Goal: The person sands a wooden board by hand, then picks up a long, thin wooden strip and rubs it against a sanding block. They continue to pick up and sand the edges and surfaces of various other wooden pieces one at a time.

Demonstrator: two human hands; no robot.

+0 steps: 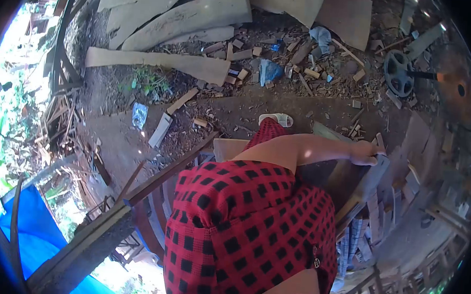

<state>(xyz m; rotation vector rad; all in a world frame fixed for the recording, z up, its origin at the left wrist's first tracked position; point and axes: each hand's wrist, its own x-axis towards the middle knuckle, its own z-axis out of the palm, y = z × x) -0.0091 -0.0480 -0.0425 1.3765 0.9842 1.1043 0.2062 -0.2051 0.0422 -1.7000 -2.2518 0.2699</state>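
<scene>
My left hand (364, 153) is at the end of my outstretched arm, which crosses toward the right. Its fingers are closed over the upper end of a greyish wooden board (372, 178). The board slants down toward my body, and its lower part is partly hidden by my red and black checked top (252, 223). Nowhere in the head view does my right hand show. A foot in a light sandal (276, 119) stands on the dirt ahead of me.
Large wooden slabs (189, 20) lie ahead, with offcuts and plastic scraps around them. A spoked wheel (399, 73) stands at the upper right. A thick beam (89, 246) and blue tarp (39, 232) are lower left. Stacked planks (377, 215) line the right.
</scene>
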